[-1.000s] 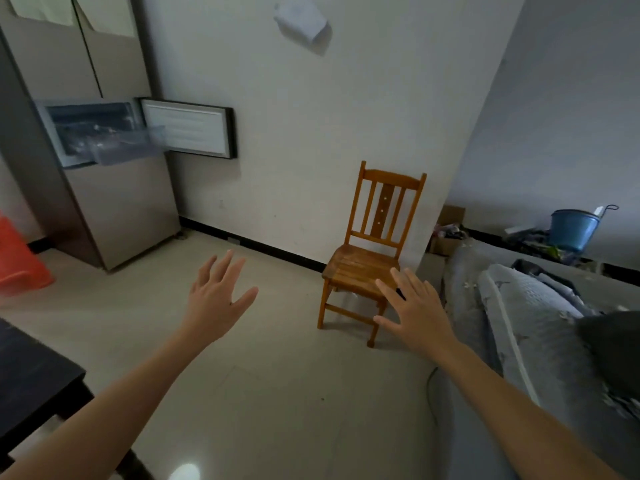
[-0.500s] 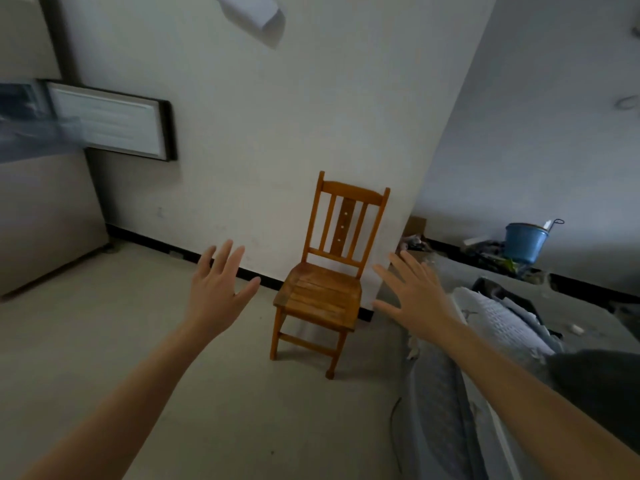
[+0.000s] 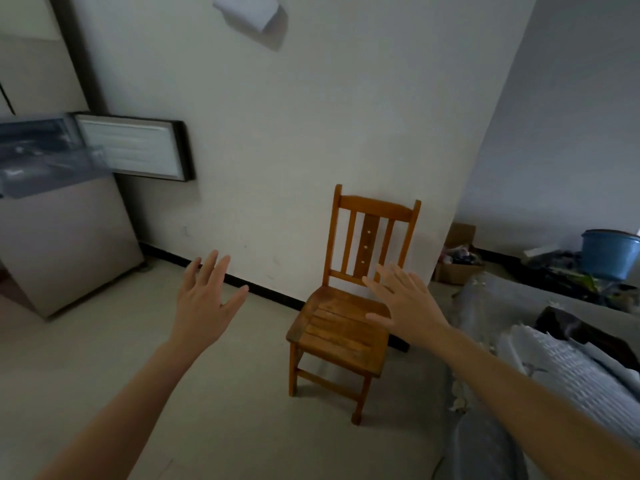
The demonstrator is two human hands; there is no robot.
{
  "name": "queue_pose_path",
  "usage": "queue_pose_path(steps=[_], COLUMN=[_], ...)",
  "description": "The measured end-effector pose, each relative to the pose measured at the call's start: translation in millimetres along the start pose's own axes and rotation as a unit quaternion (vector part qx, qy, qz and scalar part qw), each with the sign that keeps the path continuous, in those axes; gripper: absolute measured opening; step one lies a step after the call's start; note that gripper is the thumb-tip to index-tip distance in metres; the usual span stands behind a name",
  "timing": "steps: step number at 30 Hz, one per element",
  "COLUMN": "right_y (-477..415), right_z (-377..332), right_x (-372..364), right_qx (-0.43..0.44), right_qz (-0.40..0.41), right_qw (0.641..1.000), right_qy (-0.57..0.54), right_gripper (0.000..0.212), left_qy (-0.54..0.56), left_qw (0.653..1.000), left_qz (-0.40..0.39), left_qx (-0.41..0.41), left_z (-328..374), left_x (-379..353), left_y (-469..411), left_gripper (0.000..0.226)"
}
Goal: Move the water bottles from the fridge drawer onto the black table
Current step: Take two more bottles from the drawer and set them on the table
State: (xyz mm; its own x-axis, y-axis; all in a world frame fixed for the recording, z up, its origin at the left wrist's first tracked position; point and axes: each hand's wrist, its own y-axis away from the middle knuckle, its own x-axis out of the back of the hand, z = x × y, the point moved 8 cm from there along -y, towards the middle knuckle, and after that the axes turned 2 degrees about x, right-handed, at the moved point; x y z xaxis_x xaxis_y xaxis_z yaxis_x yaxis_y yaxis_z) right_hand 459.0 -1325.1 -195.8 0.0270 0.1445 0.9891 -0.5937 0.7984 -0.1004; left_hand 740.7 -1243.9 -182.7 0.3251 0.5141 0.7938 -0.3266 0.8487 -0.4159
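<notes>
The steel fridge [image 3: 65, 244] stands at the far left with its small middle door [image 3: 133, 148] swung open toward the wall. A clear drawer [image 3: 48, 161] sticks out of that compartment; what lies inside is blurred. My left hand [image 3: 206, 299] is raised over the floor with fingers spread, holding nothing, well to the right of the fridge. My right hand [image 3: 407, 304] hovers open over the seat of the wooden chair [image 3: 349, 327], also holding nothing. The black table is out of view.
The chair stands against a white wall corner. A covered sofa [image 3: 554, 368] with bedding fills the right side. Behind it are a cardboard box [image 3: 455, 258], clutter and a blue bucket [image 3: 607, 252]. Pale tiled floor [image 3: 104, 358] lies between me and the fridge.
The view swung right, away from the fridge and black table, then back left a little, so the open drawer shows again. Both hands stayed raised and open.
</notes>
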Motion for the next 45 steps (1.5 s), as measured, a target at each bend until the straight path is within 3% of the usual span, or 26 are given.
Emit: queue_pose_path(steps=[5, 8, 10, 13, 16, 23, 26, 28, 33, 41, 45], right_y=[-71, -108, -130, -160, -195, -290, -330, -364, -443, -524, -573], right_z=[35, 41, 38, 26, 0, -69, -91, -102, -129, -168, -185], right_x=[-1, -9, -22, -42, -43, -58, -60, -55, -41, -49, -53], right_qx=[0.072, 0.118, 0.139, 0.162, 0.21, 0.29, 0.343, 0.359, 0.358, 0.399, 0.408], right_qz=[0.019, 0.039, 0.035, 0.004, 0.057, 0.101, 0.132, 0.144, 0.158, 0.21, 0.222], right_qw=[0.997, 0.992, 0.989, 0.986, 0.975, 0.949, 0.928, 0.921, 0.919, 0.891, 0.883], right_qy=[-0.004, -0.034, -0.038, -0.04, -0.046, -0.07, -0.059, -0.048, -0.047, -0.053, -0.067], right_gripper=[0.097, 0.108, 0.095, 0.07, 0.059, 0.056, 0.075, 0.076, 0.063, 0.063, 0.071], left_qy=[-0.028, -0.051, -0.066, -0.085, -0.108, -0.144, -0.133, -0.123, -0.116, -0.126, -0.139], left_qw=[0.998, 0.993, 0.99, 0.983, 0.974, 0.955, 0.946, 0.941, 0.94, 0.932, 0.928], left_qz=[0.037, 0.057, 0.062, 0.054, 0.086, 0.128, 0.15, 0.168, 0.184, 0.182, 0.179], left_qx=[0.042, 0.087, 0.111, 0.153, 0.18, 0.226, 0.255, 0.266, 0.263, 0.286, 0.297], left_z=[11, 4, -7, -29, -52, -131, -160, -178, -212, -273, -298], left_x=[-13, -18, -22, -28, -19, -4, -2, 1, 6, 4, -3], left_y=[-42, -50, -48, -46, -52, -80, -103, -123, -177, -225, -259], left_gripper=[0.069, 0.075, 0.083, 0.073, 0.083, 0.066, 0.062, 0.066, 0.062, 0.081, 0.065])
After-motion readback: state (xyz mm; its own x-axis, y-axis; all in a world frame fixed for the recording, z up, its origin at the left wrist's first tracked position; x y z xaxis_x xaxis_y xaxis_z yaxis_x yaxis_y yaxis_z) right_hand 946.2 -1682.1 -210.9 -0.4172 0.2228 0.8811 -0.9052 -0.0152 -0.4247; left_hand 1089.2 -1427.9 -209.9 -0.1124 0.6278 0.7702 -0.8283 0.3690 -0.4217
